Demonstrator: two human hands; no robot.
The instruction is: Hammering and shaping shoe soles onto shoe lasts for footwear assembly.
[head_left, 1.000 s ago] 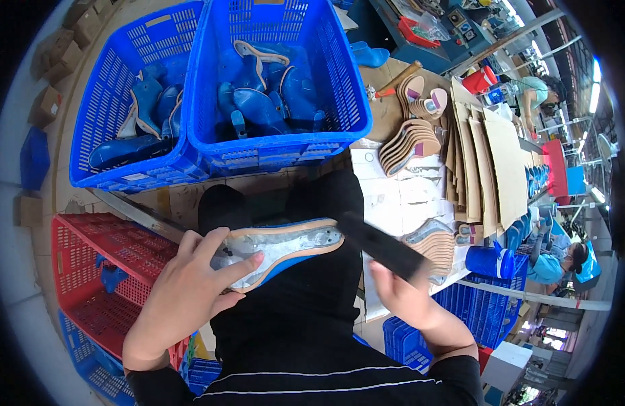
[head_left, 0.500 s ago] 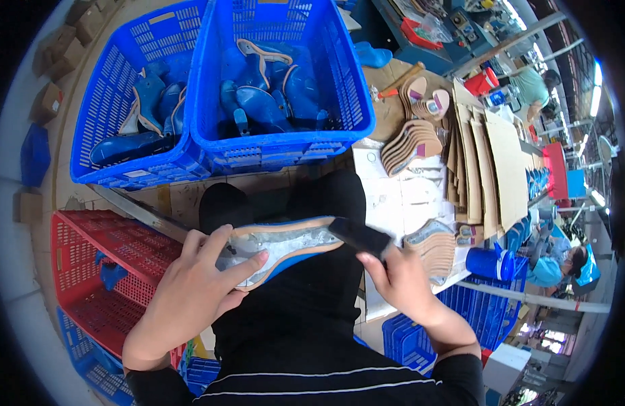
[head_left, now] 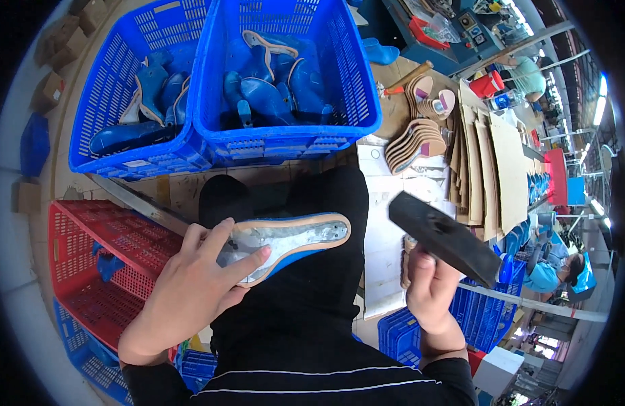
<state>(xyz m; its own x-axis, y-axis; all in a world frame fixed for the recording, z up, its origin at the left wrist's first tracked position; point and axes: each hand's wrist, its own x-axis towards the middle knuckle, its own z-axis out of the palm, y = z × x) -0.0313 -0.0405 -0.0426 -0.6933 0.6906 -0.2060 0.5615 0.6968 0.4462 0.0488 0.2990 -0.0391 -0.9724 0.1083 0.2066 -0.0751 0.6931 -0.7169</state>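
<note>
My left hand [head_left: 197, 277] grips a blue shoe last [head_left: 306, 235] across my lap, its underside up. Thumb and fingers wrap round its wider end. A tan edge runs round the grey metal-looking bottom plate, and the narrower rounded end points right. My right hand [head_left: 431, 284] is closed round the handle of a hammer, up and to the right of the last. The dark, block-shaped hammer head [head_left: 444, 233] is apart from the last. Most of the handle is hidden behind the fingers and the head.
Two blue crates [head_left: 285, 139] ahead hold several blue lasts [head_left: 265, 98]. A red crate [head_left: 89, 271] stands at my left. On the right-hand table [head_left: 380, 264] are stacked insoles [head_left: 415, 145], cardboard sheets [head_left: 505, 172] and another hammer [head_left: 414, 74]. People [head_left: 553, 264] work farther right.
The hammer has lifted off the last's narrow end and swung right, its head now raised toward the view. The left hand and last have hardly moved.
</note>
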